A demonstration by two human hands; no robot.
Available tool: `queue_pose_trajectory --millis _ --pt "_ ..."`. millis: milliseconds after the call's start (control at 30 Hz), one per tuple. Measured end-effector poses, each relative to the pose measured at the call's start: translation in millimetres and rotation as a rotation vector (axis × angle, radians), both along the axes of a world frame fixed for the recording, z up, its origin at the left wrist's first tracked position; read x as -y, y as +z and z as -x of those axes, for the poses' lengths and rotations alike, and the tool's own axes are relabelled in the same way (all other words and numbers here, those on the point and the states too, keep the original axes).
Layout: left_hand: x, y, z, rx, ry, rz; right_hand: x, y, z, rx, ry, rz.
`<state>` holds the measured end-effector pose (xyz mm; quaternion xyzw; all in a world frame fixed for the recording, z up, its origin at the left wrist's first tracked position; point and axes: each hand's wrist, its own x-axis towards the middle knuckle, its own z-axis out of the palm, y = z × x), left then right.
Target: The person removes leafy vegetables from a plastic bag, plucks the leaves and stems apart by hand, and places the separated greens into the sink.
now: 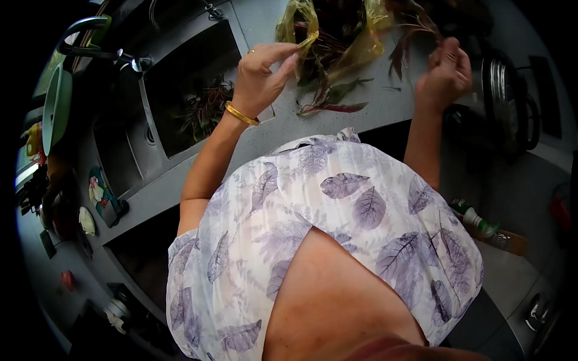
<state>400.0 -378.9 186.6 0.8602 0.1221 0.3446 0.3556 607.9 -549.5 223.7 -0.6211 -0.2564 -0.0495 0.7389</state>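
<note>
My left hand point(264, 75), wearing a gold bracelet, pinches the rim of a yellow, see-through plastic bag point(355, 57) on the grey counter. Dark red-green leafy vegetables point(328, 45) fill the open bag. A few loose leaves point(334, 102) lie on the counter in front of it. To the right of the bag, my right hand point(445, 72) is closed around a sprig of the leafy greens point(415, 30), its leaves hanging to the left. Part of the sprig is blurred. More leafy greens point(208, 111) rest in the sink basin, left of my left hand.
A double sink point(153, 114) with a dark curved faucet point(90, 24) is at the left. Beside it stands a pale green basin point(55, 111). A shiny metal pot or appliance point(497, 90) is close to my right hand. A bottle point(475, 218) stands lower right.
</note>
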Motion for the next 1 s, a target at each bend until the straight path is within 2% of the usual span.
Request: queue_pose_trajectory --millis 33,67,100,267,367,467,867,1000 --pt "1.1 3.4 0.9 0.024 0.002 -0.006 -1.4 3.0 4.2 -0.012 0.043 0.032" --pt "1.7 8.1 0.0 0.058 0.000 -0.019 -7.9 -6.4 10.6 -0.067 0.204 0.081" --pt "3.2 11.5 -0.5 0.092 0.001 -0.030 -11.7 -9.8 19.8 -0.207 0.312 0.012" --pt "11.4 33.2 5.4 0.228 0.006 -0.115 -24.4 -20.8 50.4 -0.336 0.435 0.101" --pt "10.2 39.4 14.7 0.138 0.015 -0.137 -30.3 -25.3 56.4 -0.355 0.501 0.104" --pt "7.0 32.6 12.9 0.105 -0.007 -0.051 -35.1 -26.1 67.7 -0.417 0.576 0.132" --pt "8.5 29.8 20.5 -0.073 -0.087 0.073 -42.7 -24.3 92.2 -0.357 0.651 0.234" --pt "11.2 20.6 22.3 -0.047 -0.017 -0.084 -45.0 -28.3 98.6 -0.338 0.622 0.280"
